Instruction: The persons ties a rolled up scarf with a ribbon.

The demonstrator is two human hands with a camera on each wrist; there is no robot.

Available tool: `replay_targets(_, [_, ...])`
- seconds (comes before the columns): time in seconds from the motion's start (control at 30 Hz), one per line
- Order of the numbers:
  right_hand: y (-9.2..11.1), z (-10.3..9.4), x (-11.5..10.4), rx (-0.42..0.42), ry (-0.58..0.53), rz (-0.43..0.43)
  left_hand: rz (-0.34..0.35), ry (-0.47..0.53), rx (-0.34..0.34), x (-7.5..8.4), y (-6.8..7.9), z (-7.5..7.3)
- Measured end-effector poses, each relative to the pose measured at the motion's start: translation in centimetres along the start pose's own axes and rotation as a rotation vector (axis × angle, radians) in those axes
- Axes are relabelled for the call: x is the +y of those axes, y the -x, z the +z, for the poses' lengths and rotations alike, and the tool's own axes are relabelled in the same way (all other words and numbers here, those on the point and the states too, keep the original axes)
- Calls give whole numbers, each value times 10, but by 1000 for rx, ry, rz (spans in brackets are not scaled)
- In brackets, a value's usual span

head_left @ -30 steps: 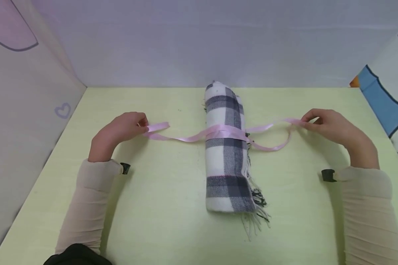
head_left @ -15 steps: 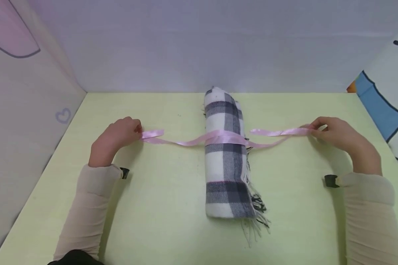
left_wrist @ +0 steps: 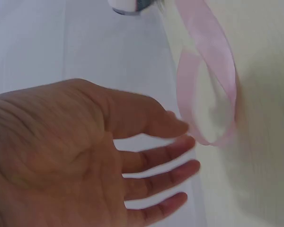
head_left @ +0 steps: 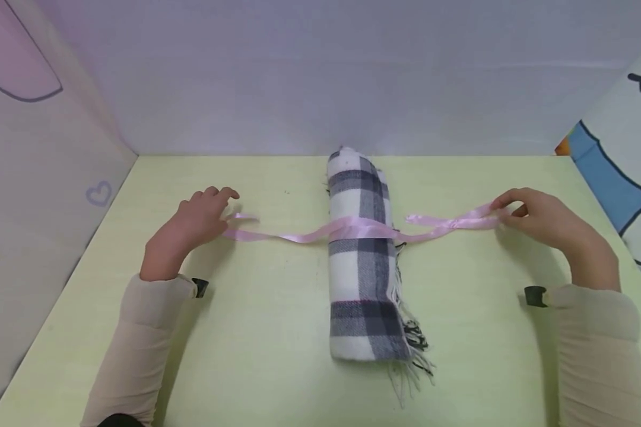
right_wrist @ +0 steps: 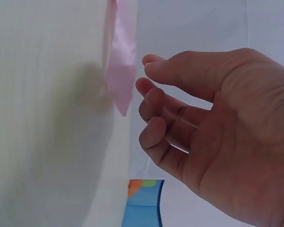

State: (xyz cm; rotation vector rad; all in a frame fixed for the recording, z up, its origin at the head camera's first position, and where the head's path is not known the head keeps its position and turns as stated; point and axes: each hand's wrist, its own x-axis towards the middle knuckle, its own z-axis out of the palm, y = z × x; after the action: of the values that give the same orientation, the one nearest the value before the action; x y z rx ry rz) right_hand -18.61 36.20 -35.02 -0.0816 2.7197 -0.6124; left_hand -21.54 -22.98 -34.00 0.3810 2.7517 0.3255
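Note:
A rolled plaid scarf [head_left: 352, 279] with fringe lies lengthwise on the table in the head view. Around its middle runs a pink ribbon [head_left: 360, 228], with tails stretching out to both sides. My left hand [head_left: 194, 219] is at the left tail; in the left wrist view its fingers are loosely extended, the thumb and index tips beside the ribbon's loop [left_wrist: 222, 71]. Over the right tail hovers my right hand [head_left: 539, 216]. The right wrist view shows its thumb and fingers apart, with the ribbon [right_wrist: 122, 71] a little away from the fingertips.
The pale yellow table [head_left: 267, 320] ends at a light back wall [head_left: 320, 77]. Printed panels stand at both sides, the right one with a blue shape [head_left: 606, 178]. Dark wrist pieces [head_left: 535, 295] stick out from the sleeves.
Both hands have loosened their pinch on the ribbon tails. The right tail now lies folded and crossed over itself. The left fingers have spread and lifted. The scarf stays in place.

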Motion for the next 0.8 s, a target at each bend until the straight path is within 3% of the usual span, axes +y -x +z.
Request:
replay_targets(0.13, [2,0,-10,7,4,-20,68,83,22,13,0,2])
replay_targets(0.4, [5,9,-34,24,-20,-103,179,152,58,33,-2,11])
replay_targets(0.67, [7,23,-73,27,-102,-239,332,428,56,50,-12,32])
replay_targets(0.8, [3,34,-92,30,-136,-337,389,487,42,64,-17,42])
